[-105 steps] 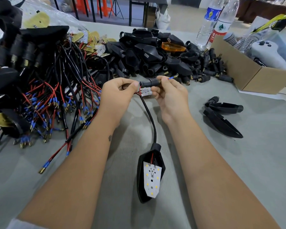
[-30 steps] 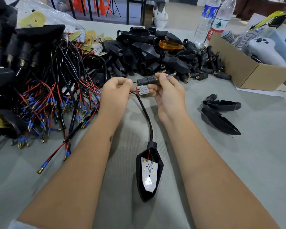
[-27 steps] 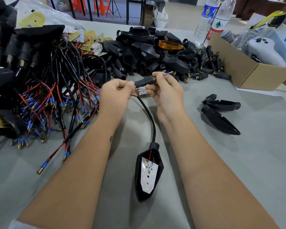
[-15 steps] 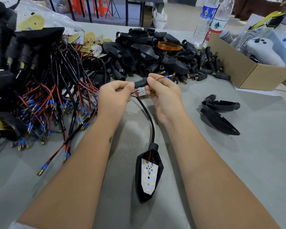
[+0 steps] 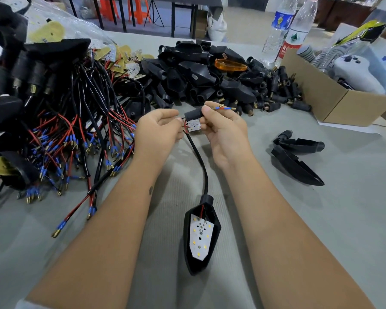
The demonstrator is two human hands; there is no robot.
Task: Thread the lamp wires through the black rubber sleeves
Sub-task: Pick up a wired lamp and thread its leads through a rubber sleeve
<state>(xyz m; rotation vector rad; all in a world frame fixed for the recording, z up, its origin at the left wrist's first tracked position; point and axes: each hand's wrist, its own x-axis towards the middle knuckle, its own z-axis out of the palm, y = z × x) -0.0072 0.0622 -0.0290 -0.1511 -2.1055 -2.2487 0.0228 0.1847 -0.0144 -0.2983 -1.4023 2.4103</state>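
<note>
1. The right hand (image 5: 224, 132) pinches a black sleeve (image 5: 193, 113) between thumb and curled fingers, holding it up over the table (image 5: 321, 230), roughly level.
2. Wire tips (image 5: 224, 107), red and blue with brass ends, poke out of the sleeve's 3 o'clock end, past the thumb.
3. The left hand (image 5: 157, 130) sits just at 9 o'clock of the sleeve, fingers curled; it pinches the wires where they enter the sleeve.
4. A small white LED board (image 5: 194, 126) hangs just under the sleeve, between both hands.
5. From there a black cable (image 5: 200, 159) curves toward 6 o'clock down to a black lamp shell (image 5: 201, 237) lying on the table, its LED plate facing up.
6. At 9 to 10 o'clock of the hands lies a tangle of wires (image 5: 76, 134).
7. At 12 o'clock is a heap of black shells (image 5: 194, 74) and loose sleeves.
8. At 3 o'clock lie two empty shells (image 5: 296, 159); a cardboard box (image 5: 328, 99) stands at 2 o'clock, with two bottles (image 5: 288, 30) behind it.
</note>
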